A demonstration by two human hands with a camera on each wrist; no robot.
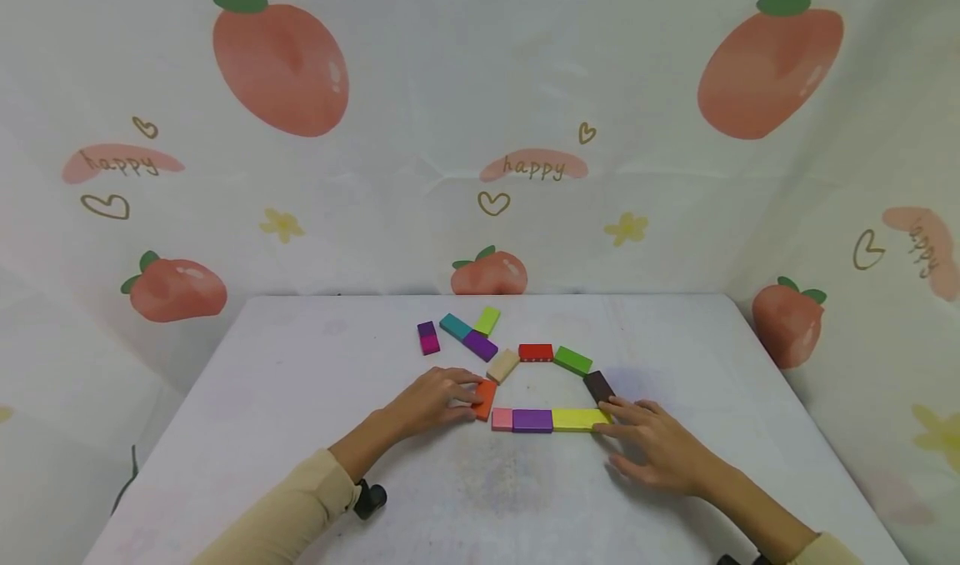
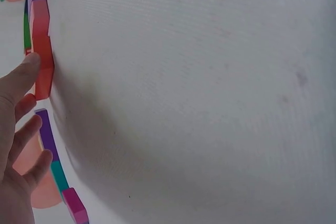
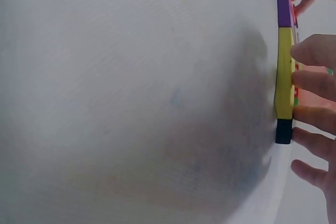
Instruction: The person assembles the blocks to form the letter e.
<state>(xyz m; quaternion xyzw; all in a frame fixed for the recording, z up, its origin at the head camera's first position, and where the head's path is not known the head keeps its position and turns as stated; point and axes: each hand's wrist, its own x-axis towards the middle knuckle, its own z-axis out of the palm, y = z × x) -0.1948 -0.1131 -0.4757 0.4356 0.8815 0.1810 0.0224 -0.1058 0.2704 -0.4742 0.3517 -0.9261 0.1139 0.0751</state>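
On the white counter, the left hand holds the orange block between thumb and forefinger, its other fingers loosely bent and spread. The right hand has its fingers spread, touching the right end of the yellow block and the near end of the dark brown block. The orange block is at the left of an arch of 5, lying closer to the counter's far edge than to its left edge; after it come the beige block, the red block, the green block and the dark brown block, set end to end. Below the arch, 3 blocks form a straight row parallel to the far edge: the pink block, just beside the orange block, then the purple block and the yellow block, touching. Toward the far edge, a teal block, a second purple block and a lime block lie together, with a purple-and-magenta piece apart on the left. A fruit-printed cloth hangs behind the counter.
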